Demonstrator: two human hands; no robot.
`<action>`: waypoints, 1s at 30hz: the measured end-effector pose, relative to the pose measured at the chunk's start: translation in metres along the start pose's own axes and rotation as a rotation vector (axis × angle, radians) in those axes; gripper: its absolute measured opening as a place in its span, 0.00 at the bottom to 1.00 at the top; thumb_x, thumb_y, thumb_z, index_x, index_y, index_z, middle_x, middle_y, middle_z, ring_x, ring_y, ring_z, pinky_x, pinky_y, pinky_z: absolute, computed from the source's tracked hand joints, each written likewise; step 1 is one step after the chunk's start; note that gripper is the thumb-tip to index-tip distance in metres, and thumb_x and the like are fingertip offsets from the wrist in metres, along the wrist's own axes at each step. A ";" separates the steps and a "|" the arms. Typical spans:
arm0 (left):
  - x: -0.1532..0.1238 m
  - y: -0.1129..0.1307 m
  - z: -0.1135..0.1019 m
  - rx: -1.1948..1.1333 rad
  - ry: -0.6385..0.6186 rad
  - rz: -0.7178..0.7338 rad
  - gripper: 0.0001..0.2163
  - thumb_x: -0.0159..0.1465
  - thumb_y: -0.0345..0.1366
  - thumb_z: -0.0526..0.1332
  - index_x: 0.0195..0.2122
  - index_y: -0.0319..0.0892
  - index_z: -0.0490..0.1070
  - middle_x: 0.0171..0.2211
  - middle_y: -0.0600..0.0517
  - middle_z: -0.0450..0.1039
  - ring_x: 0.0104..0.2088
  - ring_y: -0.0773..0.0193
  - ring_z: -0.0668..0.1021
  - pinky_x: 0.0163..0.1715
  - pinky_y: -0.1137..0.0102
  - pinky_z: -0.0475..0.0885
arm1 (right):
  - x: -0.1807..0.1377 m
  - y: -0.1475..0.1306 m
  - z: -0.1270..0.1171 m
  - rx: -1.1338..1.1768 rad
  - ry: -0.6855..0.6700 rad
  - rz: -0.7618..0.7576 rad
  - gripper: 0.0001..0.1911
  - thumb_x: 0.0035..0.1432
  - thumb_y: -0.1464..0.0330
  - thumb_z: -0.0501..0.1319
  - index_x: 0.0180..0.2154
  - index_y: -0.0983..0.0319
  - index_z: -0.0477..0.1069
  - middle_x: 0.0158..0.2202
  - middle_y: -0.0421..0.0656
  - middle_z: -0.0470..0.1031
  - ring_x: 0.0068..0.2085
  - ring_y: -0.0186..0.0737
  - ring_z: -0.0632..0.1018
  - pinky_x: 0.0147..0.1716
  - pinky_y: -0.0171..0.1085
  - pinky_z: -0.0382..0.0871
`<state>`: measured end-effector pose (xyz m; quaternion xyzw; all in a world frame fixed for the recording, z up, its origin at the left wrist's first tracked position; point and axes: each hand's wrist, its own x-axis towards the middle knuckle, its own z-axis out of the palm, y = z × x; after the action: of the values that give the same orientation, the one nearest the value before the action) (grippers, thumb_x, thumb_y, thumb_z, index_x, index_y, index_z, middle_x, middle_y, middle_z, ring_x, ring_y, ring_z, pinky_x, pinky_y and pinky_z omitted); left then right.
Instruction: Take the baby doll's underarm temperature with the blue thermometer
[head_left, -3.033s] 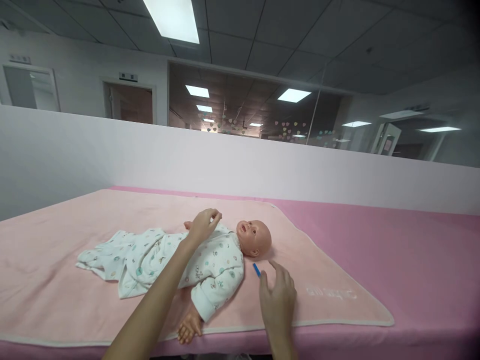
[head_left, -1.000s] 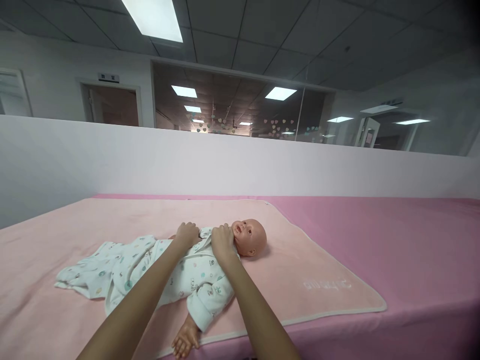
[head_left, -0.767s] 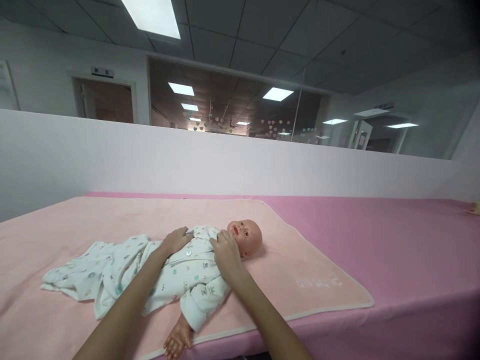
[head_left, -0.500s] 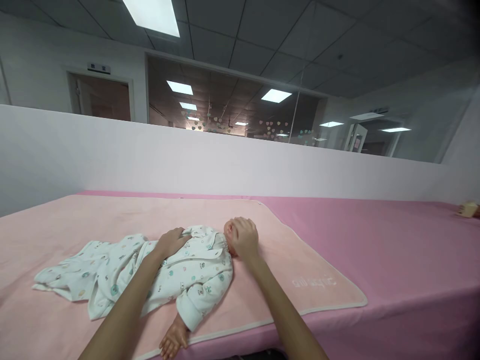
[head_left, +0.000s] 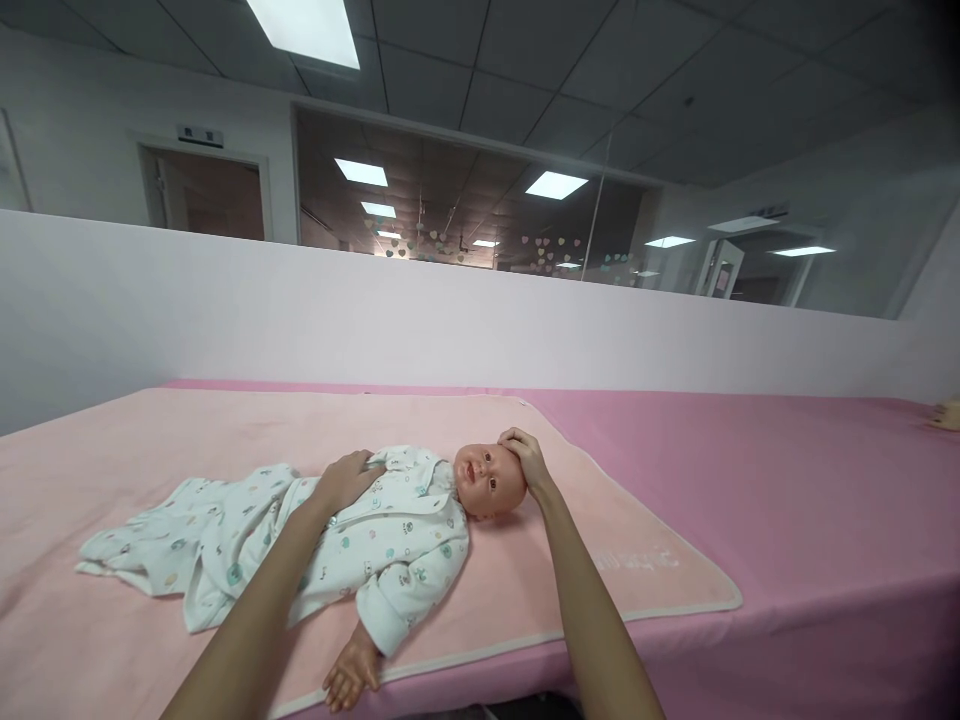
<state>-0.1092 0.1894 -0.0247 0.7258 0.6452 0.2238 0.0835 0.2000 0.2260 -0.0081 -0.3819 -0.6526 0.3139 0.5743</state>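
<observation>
A baby doll [head_left: 491, 480] lies on its back on a light pink blanket [head_left: 420, 425], dressed in a white patterned romper [head_left: 390, 545] whose legs trail off to the left. My left hand [head_left: 346, 478] rests flat on the doll's chest, fingers spread on the cloth. My right hand [head_left: 525, 457] cups the top of the doll's head, fingers curled against it. One bare doll hand [head_left: 346, 680] sticks out of the near sleeve by the blanket's front edge.
The blanket covers a long table under a darker pink sheet [head_left: 787, 500]. A white partition wall [head_left: 450, 320] runs along the far side. A small tan object [head_left: 946, 415] shows at the far right edge.
My right hand has left the romper's collar, passed over the doll's face and now holds the top of its head. My left hand stays on the chest. A blue item seen earlier is out of sight.
</observation>
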 end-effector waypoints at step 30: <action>-0.001 -0.002 0.000 0.023 -0.007 -0.014 0.24 0.57 0.50 0.43 0.45 0.39 0.63 0.47 0.44 0.67 0.47 0.53 0.69 0.43 0.64 0.62 | -0.007 0.005 0.001 0.253 -0.046 0.244 0.25 0.45 0.62 0.60 0.48 0.50 0.64 0.54 0.38 0.62 0.55 0.40 0.61 0.52 0.40 0.55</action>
<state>-0.1110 0.1883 -0.0255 0.7230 0.6524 0.2130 0.0788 0.2000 0.2224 -0.0166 -0.3757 -0.5696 0.4693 0.5605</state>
